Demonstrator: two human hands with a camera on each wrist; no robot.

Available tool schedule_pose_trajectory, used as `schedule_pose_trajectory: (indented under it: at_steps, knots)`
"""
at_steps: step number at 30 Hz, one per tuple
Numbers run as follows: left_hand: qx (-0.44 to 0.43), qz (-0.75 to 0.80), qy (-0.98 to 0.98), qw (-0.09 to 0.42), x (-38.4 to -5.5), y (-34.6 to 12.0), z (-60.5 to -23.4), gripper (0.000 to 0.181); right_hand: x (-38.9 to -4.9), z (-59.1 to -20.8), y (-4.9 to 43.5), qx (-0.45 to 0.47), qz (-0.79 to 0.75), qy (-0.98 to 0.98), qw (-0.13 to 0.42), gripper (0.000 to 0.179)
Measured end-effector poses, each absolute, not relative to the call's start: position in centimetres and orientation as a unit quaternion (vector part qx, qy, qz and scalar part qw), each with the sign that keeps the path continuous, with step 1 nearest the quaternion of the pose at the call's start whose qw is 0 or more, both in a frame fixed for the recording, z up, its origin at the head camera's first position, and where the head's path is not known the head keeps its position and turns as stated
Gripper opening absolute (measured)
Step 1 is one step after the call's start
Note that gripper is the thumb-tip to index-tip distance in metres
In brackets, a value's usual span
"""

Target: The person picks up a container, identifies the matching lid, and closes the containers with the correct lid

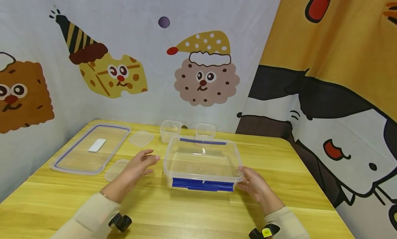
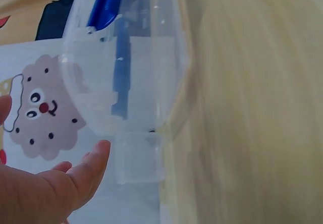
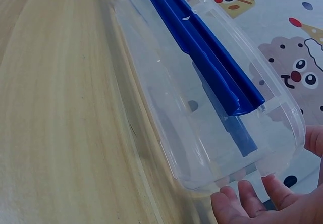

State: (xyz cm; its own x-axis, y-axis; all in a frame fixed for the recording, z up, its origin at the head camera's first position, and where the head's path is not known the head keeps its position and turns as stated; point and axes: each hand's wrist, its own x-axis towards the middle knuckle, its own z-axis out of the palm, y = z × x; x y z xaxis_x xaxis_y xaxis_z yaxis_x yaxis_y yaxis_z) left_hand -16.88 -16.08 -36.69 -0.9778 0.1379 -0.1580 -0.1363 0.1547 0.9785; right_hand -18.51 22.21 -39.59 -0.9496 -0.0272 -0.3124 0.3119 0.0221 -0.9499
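Saw a clear, lidless container (image 1: pixel 201 163) at the middle of the desk (image 1: pixel 186 218), with its mouth upward and its long axis running left to right. Noted one blue latch (image 1: pixel 203 185) along the near long side and another blue latch (image 1: pixel 203 141) along the far one. Found the right hand (image 1: pixel 252 184) holding the right end in its grip, with thumb at the rim and fingers lower down. Found the left hand (image 1: pixel 136 168) just off the left end, holding nothing, with fingers apart and loosely bent. Saw a small lid (image 1: pixel 114 168) by the left wrist, then a large lid (image 1: pixel 85 159) edged in blue, bearing a white label (image 1: pixel 97 145) too small to read. Farther back, made out a second small lid (image 1: pixel 141 138), a taller box (image 1: pixel 170 131) and a lower box (image 1: pixel 205 129), then a cloth (image 1: pixel 149 108) printed with cartoon faces.
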Motion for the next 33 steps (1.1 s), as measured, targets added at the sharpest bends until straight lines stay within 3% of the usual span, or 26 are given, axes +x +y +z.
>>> schedule_pose_trajectory:
  at_steps: [33]
  knots:
    - [0.000, 0.617, 0.787, -0.007, -15.5, -22.3, -33.5, 0.083, -18.6, -39.9, 22.3, 0.095, -0.700, 0.698, 0.121, 0.046]
